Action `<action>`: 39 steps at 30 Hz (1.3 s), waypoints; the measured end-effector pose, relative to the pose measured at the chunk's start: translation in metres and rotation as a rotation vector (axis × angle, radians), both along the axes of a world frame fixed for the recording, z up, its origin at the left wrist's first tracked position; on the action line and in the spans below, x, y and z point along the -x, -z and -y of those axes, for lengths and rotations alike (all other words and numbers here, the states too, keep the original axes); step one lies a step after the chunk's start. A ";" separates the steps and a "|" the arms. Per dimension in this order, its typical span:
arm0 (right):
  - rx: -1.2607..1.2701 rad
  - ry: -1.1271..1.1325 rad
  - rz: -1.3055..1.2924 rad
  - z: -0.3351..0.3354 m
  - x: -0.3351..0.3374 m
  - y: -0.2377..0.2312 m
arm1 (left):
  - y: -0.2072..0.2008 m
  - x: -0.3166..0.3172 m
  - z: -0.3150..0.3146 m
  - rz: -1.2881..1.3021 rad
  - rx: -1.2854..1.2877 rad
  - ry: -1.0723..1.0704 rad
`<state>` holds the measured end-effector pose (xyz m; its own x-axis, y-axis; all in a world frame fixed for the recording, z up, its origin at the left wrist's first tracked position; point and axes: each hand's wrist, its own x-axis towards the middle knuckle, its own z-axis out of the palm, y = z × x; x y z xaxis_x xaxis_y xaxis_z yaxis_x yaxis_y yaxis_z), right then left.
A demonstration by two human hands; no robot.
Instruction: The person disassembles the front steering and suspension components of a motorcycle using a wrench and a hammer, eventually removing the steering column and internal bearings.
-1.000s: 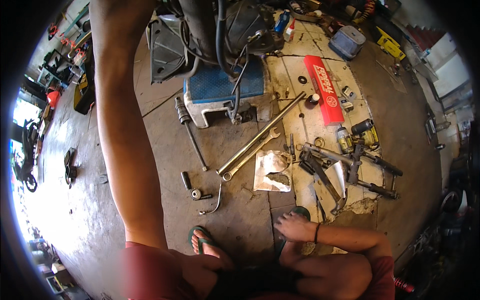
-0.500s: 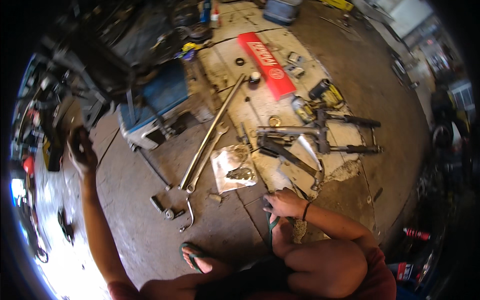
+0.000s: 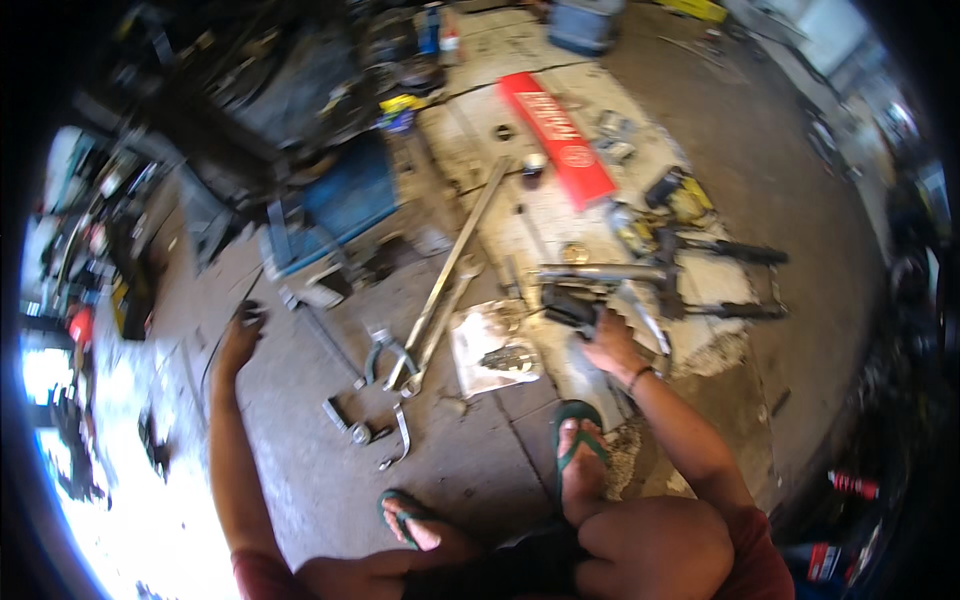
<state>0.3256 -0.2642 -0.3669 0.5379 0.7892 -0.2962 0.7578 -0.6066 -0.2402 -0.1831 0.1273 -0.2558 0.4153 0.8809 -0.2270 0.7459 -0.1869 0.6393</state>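
My right hand [image 3: 612,347] is closed around a black-handled tool [image 3: 570,305] beside the steel fork-like part [image 3: 672,275]; blur and my fingers hide most of the tool. My left hand [image 3: 238,345] hangs over the floor at the left, fingers bent but apart, with nothing plain in it. Pliers [image 3: 390,357] with grey-blue handles show between my hands, by a long metal bar [image 3: 460,265] and a long wrench [image 3: 435,335]. Right of these, a stained white sheet [image 3: 470,365] carries a shiny metal part [image 3: 510,358].
A ratchet [image 3: 360,432] and a curved wrench [image 3: 402,435] lie nearer my feet. Farther off are a red box [image 3: 560,140], yellow-and-black power tools [image 3: 690,200] and a blue-topped crate [image 3: 340,205]. Dark machinery [image 3: 200,120] stands at the far left.
My right hand has moved forward from beside my foot onto the black-handled tool. My left hand has come inward and nearer. Pliers now show beside the long bar, where none were before.
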 end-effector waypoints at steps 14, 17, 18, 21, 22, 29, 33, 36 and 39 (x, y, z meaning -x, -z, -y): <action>0.060 -0.275 -0.716 0.017 0.008 -0.053 | 0.052 -0.155 0.139 -0.901 0.063 0.477; 0.092 -0.331 -0.634 0.020 0.022 -0.077 | 0.044 -0.217 0.153 -0.697 -0.064 0.824; 0.076 -0.324 -0.582 0.024 0.024 -0.081 | 0.051 -0.239 0.162 -0.483 -0.123 0.836; 0.046 -0.298 -0.530 0.033 0.022 -0.082 | 0.057 -0.319 0.203 -0.113 -0.087 0.816; 0.034 -0.238 -0.592 0.034 0.023 -0.088 | 0.067 -0.339 0.210 -0.113 -0.151 0.826; -0.369 -0.034 -0.783 0.062 0.022 -0.074 | 0.150 -0.412 0.220 -0.283 -0.434 0.822; -0.225 -0.193 -0.744 0.067 0.007 -0.068 | 0.155 -0.408 0.207 -0.299 -0.469 0.897; -0.296 -0.172 -0.702 0.100 -0.024 -0.033 | 0.138 -0.413 0.206 -0.183 -0.158 0.847; -0.006 0.347 -1.286 0.109 -0.063 -0.068 | 0.104 -0.394 0.202 0.203 -0.114 0.939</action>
<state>0.3882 -0.3728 -0.2988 0.0524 0.6724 -0.7383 -0.2014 -0.7171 -0.6673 0.2109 -0.0745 -0.3601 0.9833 0.1820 -0.0074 0.1383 -0.7193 0.6808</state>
